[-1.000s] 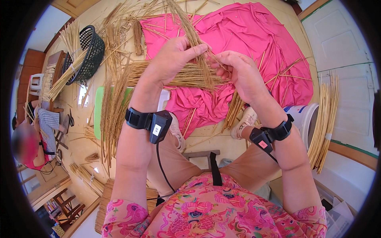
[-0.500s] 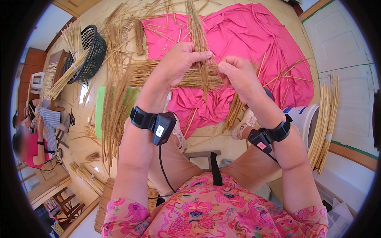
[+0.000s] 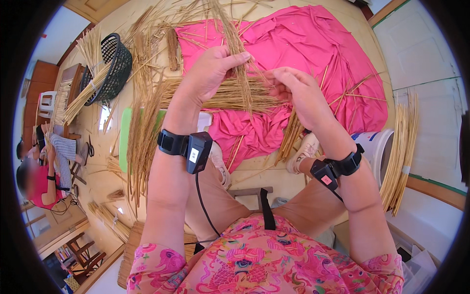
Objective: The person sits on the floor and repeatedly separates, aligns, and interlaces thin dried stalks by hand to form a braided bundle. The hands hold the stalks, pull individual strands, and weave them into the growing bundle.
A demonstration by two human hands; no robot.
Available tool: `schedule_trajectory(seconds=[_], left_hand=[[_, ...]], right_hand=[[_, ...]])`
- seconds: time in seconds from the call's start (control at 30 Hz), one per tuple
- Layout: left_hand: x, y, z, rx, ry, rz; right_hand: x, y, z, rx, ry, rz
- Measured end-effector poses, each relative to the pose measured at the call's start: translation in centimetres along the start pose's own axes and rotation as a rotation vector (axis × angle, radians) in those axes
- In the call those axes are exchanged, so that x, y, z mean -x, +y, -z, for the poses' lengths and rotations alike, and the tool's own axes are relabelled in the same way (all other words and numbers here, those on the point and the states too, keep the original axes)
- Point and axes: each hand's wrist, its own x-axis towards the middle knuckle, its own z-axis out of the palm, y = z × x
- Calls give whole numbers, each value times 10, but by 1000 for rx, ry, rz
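Note:
My left hand (image 3: pixel 213 68) grips a slim bunch of dried grass stalks (image 3: pixel 239 59), its thumb laid across the front. The stalks run away from me above the hand, and the feathery ends hang below it. Just to the right hovers my right hand (image 3: pixel 299 93), palm turned inward and fingers loosely apart. Fine strands stick out from the bunch toward its fingertips; I see nothing gripped there. Beneath both hands a thick row of straw stalks (image 3: pixel 196 95) lies crosswise, partly on a crumpled pink cloth (image 3: pixel 313 44).
Feathery stalks (image 3: pixel 144 147) lean over a green-edged surface (image 3: pixel 125 132) on the left. A dark mesh basket (image 3: pixel 120 68) holds tied bundles. To my right stand a white bucket (image 3: pixel 374 147) and a tied stalk bundle (image 3: pixel 399 161). Another person (image 3: pixel 46 179) sits far left.
My right hand has loosened from a pinch at the strands, its fingers now spread. My left hand has shifted slightly left and away with the bunch, which tilts more to the left at its far end.

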Motion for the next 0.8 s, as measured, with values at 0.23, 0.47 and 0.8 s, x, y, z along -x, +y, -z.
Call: schedule_trajectory(seconds=[0.23, 0.47, 0.8], left_hand=[[-5, -16, -12, -147, -61, -6], [-4, -18, -13, -202, -16, -24], [-7, 3, 33, 147, 138, -148]], right_hand=[[-4, 7, -8, -59, -7, -18], [-11, 21, -7, 7, -7, -15], [7, 32, -10, 165, -95, -97]])
